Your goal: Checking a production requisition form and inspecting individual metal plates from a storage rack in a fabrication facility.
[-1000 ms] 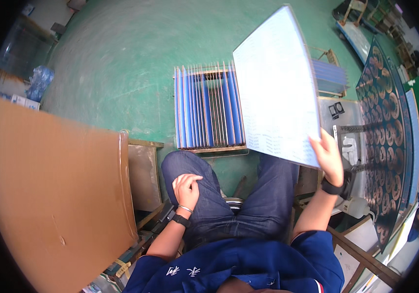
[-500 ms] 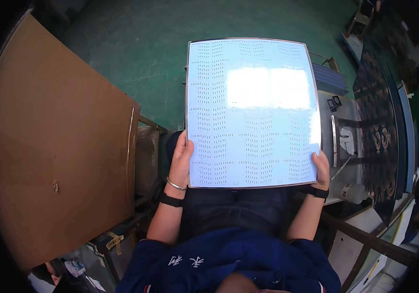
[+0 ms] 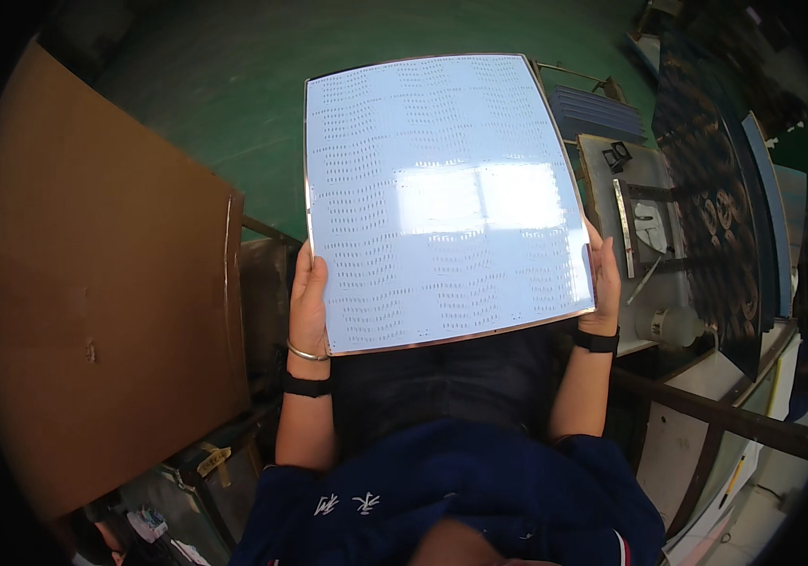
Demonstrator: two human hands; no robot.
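Note:
Over my lap is a large white circuit board panel (image 3: 366, 170), patterned with rows of tiny dark marks and edged in copper colour. A bright window-like reflection lies across its middle and right. My left hand (image 3: 308, 300) grips the panel's left edge near the lower corner, thumb at the front and the other fingers mostly hidden behind. At the lower right edge, my right hand (image 3: 605, 283) holds the panel between straighter fingers and palm; part of that hand is behind it. The panel is tilted, its right side higher than its left.
A big brown cardboard sheet (image 3: 121, 283) stands at the left. To the right, a bench (image 3: 644, 292) carries a white bottle (image 3: 676, 326), a small black object (image 3: 617, 156) and a metal frame (image 3: 623, 226). Dark patterned panels (image 3: 720, 208) stand beyond it. Green floor (image 3: 225, 123) stretches ahead.
The panel has shifted left and turned anticlockwise, its right side rising. Both hands moved with it, and my right hand's fingers now lie straighter along the edge. The view has shifted slightly.

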